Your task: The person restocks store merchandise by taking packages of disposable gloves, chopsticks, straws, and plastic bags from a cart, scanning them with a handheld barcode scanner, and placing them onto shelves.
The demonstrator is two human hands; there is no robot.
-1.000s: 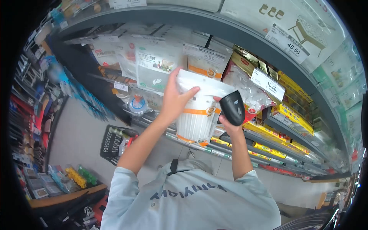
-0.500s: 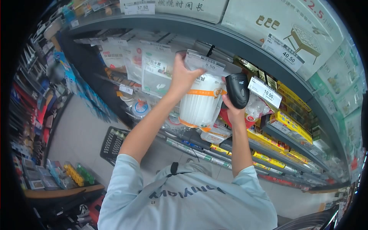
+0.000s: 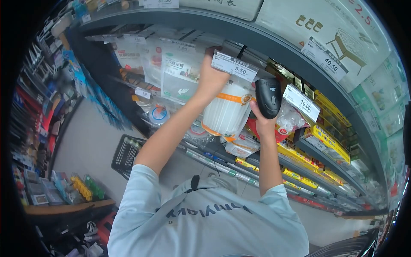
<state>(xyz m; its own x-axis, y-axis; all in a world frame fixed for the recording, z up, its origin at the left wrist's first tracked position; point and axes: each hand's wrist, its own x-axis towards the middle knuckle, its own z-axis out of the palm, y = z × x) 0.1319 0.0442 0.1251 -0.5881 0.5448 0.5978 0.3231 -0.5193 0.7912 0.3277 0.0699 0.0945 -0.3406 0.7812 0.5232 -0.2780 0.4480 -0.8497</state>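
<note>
My right hand (image 3: 265, 124) is closed around a black handheld barcode scanner (image 3: 269, 98), its rounded back facing me. My left hand (image 3: 212, 77) reaches up to the hanging rack, its fingers hidden behind a price tag (image 3: 235, 66) reading 5.50. Below that hand hangs a plastic-wrapped pack of white ribbed goods (image 3: 224, 115) with an orange band; their exact kind is unclear. Left of my wrist hangs a clear packet of disposable gloves (image 3: 177, 83). Just right of the scanner is another price tag (image 3: 302, 103) reading 10.00.
A dark shelf edge (image 3: 180, 18) curves above my hands, with white boxes (image 3: 295, 34) on top. Yellow boxes (image 3: 327, 143) line the right side. A black basket (image 3: 127, 156) stands on the grey floor at the left. Stocked shelving (image 3: 70, 210) runs along the far left.
My left hand has shifted up behind the 5.50 tag; its thumb, earlier across the pack's top, is now hidden. The tag shows more plainly. The scanner stays in my right hand.
</note>
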